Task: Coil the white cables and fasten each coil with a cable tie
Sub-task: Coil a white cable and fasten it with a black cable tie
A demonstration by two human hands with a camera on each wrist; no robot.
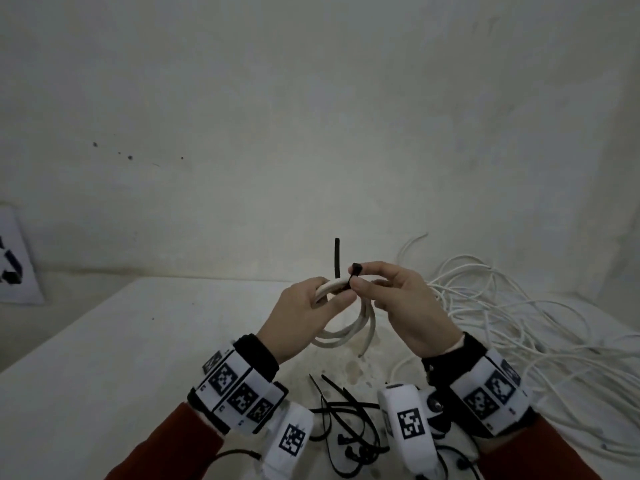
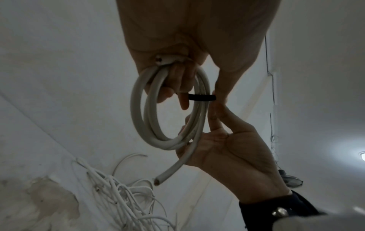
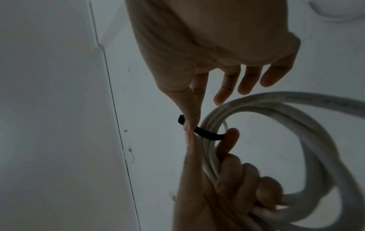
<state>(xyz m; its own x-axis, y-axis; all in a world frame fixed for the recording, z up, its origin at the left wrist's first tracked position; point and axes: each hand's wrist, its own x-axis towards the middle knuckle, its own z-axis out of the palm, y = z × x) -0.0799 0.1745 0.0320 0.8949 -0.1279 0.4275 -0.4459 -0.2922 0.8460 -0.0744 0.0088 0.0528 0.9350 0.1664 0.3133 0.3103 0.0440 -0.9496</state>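
A small coil of thick white cable (image 1: 349, 327) hangs above the table, and my left hand (image 1: 311, 306) grips its top with curled fingers. A black cable tie (image 1: 337, 261) wraps the coil's strands, its long tail standing straight up. My right hand (image 1: 391, 292) pinches the tie's head end between thumb and forefinger, right against the left thumb. The left wrist view shows the tie band (image 2: 201, 97) across the coil (image 2: 150, 121) and one cut cable end (image 2: 159, 181) hanging loose. In the right wrist view the band (image 3: 209, 135) crosses the coil (image 3: 276, 109) beside my pinching fingertips (image 3: 189, 123).
A tangle of thin white cables (image 1: 519, 327) sprawls over the table's right side. Several loose black cable ties (image 1: 346, 424) lie near the front edge between my wrists. The white table (image 1: 138, 341) meets a pale wall behind. A printed marker sheet (image 1: 14, 258) leans at far left.
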